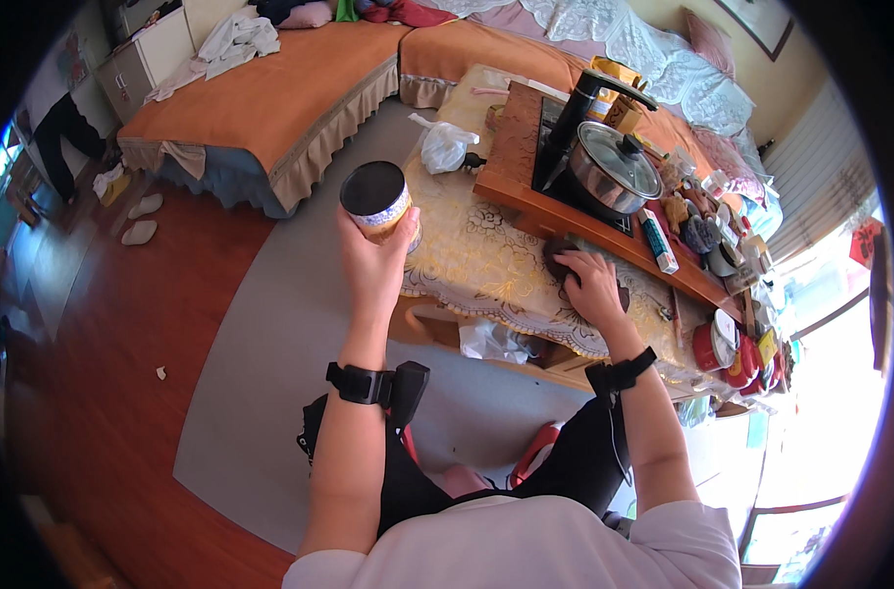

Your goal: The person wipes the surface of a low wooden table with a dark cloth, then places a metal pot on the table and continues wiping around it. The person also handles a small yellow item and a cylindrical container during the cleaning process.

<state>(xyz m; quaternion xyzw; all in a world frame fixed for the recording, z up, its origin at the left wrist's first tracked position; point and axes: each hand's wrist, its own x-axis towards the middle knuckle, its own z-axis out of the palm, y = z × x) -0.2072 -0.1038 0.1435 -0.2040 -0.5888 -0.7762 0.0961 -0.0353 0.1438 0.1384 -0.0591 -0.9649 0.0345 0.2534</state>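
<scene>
My left hand (373, 258) grips a cylindrical canister (377, 193) with a black top and a blue-and-white patterned band. It is raised just off the left edge of the table. Over the lace-patterned tablecloth (484, 250), my right hand (593, 286) presses on a dark brown cloth (555, 258), which shows beyond the fingertips and beside the palm. A white plastic bag (445, 147), tied at the top, lies on the tablecloth past the canister.
A raised wooden stand (509, 158) carries a lidded steel pot (612, 177), a black-handled fixture (576, 110) and a toothpaste box (658, 241). Crowded small items and a red container (712, 346) fill the right side. An orange-covered sofa (292, 96) stands behind; a person (64, 140) is far left.
</scene>
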